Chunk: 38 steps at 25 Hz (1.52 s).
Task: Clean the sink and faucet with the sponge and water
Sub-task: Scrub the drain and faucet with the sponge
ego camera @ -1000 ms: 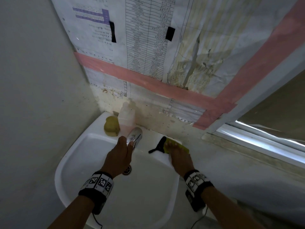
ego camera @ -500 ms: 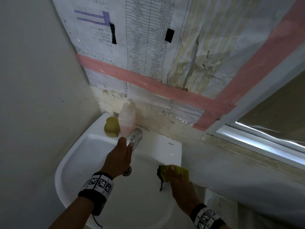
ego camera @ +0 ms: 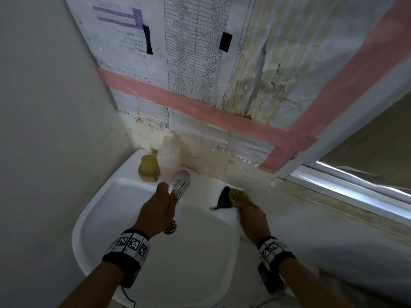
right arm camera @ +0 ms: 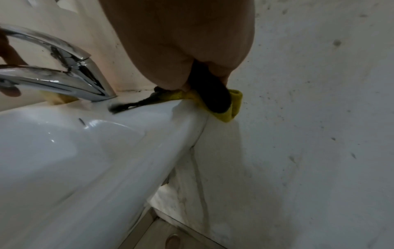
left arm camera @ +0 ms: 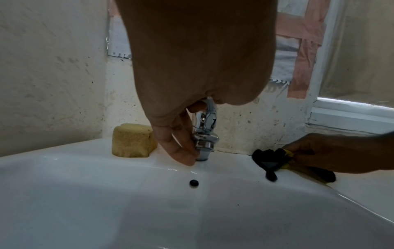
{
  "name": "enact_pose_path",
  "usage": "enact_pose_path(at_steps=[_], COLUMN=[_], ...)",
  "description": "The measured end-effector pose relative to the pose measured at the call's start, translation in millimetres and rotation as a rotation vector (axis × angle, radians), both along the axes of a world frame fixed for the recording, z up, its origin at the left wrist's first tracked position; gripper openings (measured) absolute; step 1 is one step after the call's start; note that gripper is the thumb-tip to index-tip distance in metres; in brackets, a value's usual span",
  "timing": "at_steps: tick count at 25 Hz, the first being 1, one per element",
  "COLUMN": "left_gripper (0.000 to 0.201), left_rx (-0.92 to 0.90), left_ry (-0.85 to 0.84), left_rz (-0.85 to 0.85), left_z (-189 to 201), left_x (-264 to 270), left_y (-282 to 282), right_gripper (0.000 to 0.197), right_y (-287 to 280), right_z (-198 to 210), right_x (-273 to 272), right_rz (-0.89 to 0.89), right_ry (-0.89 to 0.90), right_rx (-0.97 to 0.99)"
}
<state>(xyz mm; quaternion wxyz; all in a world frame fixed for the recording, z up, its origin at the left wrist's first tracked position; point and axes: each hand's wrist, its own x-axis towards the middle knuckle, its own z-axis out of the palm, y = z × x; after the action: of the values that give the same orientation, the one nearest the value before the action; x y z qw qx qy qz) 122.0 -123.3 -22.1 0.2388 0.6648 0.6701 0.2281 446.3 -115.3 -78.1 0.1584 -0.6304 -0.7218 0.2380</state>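
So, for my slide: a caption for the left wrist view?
Left hand grips faucet; right hand holds sponge.

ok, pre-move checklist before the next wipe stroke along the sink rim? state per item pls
1. Right hand grips the yellow-and-black sponge: ok.
2. Sponge in contact with the sink at its back right corner, beside the wall: ok.
3. Left hand on the faucet, fingers at the spout tip: ok.
4. Water running: cannot tell; a faint streak shows below the spout in the left wrist view, no clear stream.
5. Drain unobstructed: cannot tell, partly hidden by the left hand.
6. Stroke path toward the faucet free: ok; the second sponge and the bottle sit on the far side of the faucet.
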Motion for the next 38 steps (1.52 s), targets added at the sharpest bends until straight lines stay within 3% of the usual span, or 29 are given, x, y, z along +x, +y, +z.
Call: enact_pose_path(at_steps=[5, 8, 13, 18, 20, 24, 28, 34, 38], left_gripper=[0.034, 0.033, 0.036, 0.038, 0.039, 0.041, 0.044, 0.043, 0.042], left_rx=[-0.027, -0.031, -0.063, -0.071, -0.059, -0.037, -0.042, -0.051, -0.026], left_ry=[-0.021, -0.032, -0.070, -0.090, -0.095, -0.110, -0.082, -0.075, -0.059], left_rz=[0.012, 0.007, 0.032, 0.044, 0.047, 0.047, 0.039, 0.030, 0.024], left_z=[1.3, 0.5, 3.1, 5.4, 4.3, 3.5, 6.5, 9.3, 7.3], left_x=[0.9, 0.5, 1.9, 3.7, 3.3, 2.7, 3.2, 2.9, 2.1], left_y=[1.1, 1.1, 0.8, -0.5, -0.4, 0.0, 0.4, 0.4, -0.3], right_gripper=[0.069, 0.061, 0.055, 0.051, 0.056, 0.037, 0.053, 0.068, 0.061], right_y=[12.2, 17.9, 33.3, 49.6, 49.2, 58.3, 78.3, 78.8, 63.0], right_z=[-10.6, -14.2, -13.0, 16.1, 20.7, 11.0, 1.9, 0.3, -1.8], right_x=[-18.5, -29.7, -78.7, -130.0, -135.2, -153.1, -151.3, -127.0, -88.7], right_rz=[0.011, -0.013, 0.035, 0.005, -0.011, 0.104, 0.116, 0.229, 0.210], right_ry=[-0.124, -0.181, -0.338, -0.498, -0.549, -0.517, -0.427, -0.439, -0.369], right_rx=[0.268, 0.318, 0.207, -0.056, -0.026, 0.066, 0.091, 0.140, 0.241])
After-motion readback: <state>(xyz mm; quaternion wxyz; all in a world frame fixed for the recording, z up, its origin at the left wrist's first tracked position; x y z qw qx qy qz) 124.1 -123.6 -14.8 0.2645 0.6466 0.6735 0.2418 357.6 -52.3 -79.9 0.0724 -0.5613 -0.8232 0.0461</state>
